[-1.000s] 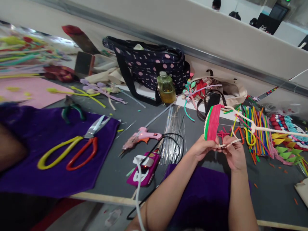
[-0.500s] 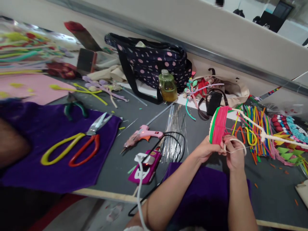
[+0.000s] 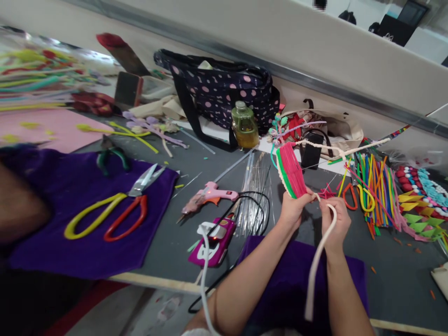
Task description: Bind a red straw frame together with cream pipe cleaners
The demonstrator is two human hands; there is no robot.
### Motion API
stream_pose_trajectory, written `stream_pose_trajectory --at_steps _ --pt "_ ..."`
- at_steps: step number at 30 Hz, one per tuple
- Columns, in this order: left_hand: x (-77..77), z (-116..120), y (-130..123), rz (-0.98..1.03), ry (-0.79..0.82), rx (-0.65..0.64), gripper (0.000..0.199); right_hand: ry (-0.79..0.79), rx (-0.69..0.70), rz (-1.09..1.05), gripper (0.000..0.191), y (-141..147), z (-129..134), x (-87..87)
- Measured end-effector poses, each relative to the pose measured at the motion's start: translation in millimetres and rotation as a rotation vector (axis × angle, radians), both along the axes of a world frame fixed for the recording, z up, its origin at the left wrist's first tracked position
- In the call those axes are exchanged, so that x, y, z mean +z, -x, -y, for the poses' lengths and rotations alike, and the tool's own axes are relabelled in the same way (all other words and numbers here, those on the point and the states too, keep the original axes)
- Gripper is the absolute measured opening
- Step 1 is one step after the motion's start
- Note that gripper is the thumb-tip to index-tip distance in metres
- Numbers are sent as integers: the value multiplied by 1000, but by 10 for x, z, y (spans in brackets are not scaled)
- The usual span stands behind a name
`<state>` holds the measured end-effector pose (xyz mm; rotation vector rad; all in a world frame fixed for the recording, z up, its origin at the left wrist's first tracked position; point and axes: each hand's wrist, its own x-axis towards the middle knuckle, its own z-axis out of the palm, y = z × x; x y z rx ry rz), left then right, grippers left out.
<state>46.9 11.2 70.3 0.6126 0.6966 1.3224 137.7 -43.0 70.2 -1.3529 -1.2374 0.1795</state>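
A pink, green and cream striped piece is pinched at its lower end by my left hand, fingers closed. Just right of it, my right hand is closed on a cream cord, whose loose end hangs down in front of the wrist. A short twisted stretch of cord runs between the two hands. From the top of the striped piece a cream twisted strand reaches to the right and forks. Below both hands lies a purple cloth.
A pink glue gun and a magenta device with cables lie left of my arms. Large scissors rest on another purple cloth. Behind stand a bottle and a dotted bag. Another person's arm is at far left.
The striped piece has moved left and tilted, along with my left hand. My right hand has shifted slightly; the cord that was looped round it now hangs down.
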Motion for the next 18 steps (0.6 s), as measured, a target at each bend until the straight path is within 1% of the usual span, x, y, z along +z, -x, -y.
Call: stream_pose_trajectory --at_steps 3,5,8,10,12,15,18 --pt "-4 29 -15 -83 -30 61 6 -49 -7 146 9 10 20 -8" --pt "-15 54 -27 -165 -38 85 4 -47 -14 210 10 -6 31 -25" --pt "-57 77 -34 -355 -81 76 5 -45 -45 272 12 -53 47 -30" --pt "-90 78 -28 -473 -139 24 7 -55 -81 287 13 -92 51 -14" --pt "-110 76 -18 -530 -209 -53 10 -65 -121 280 13 -132 46 7" --pt "-93 82 -8 -520 -277 -143 10 -73 -160 226 14 -185 25 22" --pt "-36 104 -15 -475 -287 -193 4 -59 -184 179 15 -217 2 6"
